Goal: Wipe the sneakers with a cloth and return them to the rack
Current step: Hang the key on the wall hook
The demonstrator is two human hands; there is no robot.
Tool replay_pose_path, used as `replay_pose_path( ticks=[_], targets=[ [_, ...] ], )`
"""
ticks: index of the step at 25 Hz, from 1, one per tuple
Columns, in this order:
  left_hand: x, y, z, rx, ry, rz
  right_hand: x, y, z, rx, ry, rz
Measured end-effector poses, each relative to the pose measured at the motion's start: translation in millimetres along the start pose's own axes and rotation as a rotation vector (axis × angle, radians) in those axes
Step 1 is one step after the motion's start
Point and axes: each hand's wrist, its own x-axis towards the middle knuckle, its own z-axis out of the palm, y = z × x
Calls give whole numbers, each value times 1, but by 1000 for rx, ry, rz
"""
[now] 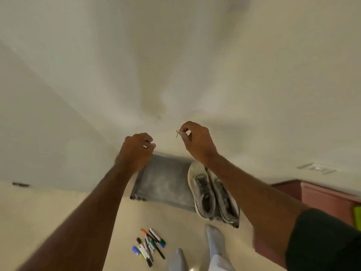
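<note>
- Your left hand (136,148) is raised in front of the pale wall (175,65), curled almost into a fist, with thumb and forefinger pressed together. A small pale sliver shows at the fingertips; you cannot tell what it is, or whether the hand really grips anything.
- Below that hand, on the floor (58,208) against the wall, sits the low grey rack (164,182). Its top looks dusty, and its left part is bare.
- Your right hand (197,141) is up at about the same height, a little higher than the left and well apart from it. Its fingers are bent in, and thumb and forefinger pinch a thin dark loop (177,133), like a bit of wire or thread, which hangs out to the left of the fingertips.
- The two grey sneakers (203,192) stand side by side on the right part of the rack, toes to the wall, partly hidden by your right forearm.
- On the floor in front of the rack lies a loose heap of markers (149,246), and just right of them are your socked feet (214,239).
- At the far right stands a reddish-brown cabinet (322,196).
</note>
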Motion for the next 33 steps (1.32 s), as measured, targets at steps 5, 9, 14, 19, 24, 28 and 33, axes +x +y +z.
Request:
replay_pose_path(
  ticks=[5,9,14,19,24,28,33],
  targets=[
    [4,111,-126,-13,160,198,27,-131,-125,46,98,-81],
    [-17,200,-231,-27,366,468,36,-236,-216,60,202,-185],
    [-47,295,-335,-143,535,617,45,-342,-302,169,297,-211],
    [-61,341,-389,-131,575,700,59,-419,-346,289,316,-243],
    [-55,358,-435,-84,625,671,97,-487,-367,346,345,-253],
    [-46,361,-452,-75,654,648,127,-525,-367,411,353,-258],
    [-38,364,-464,-27,695,645,151,-544,-358,385,440,-235]
  ],
)
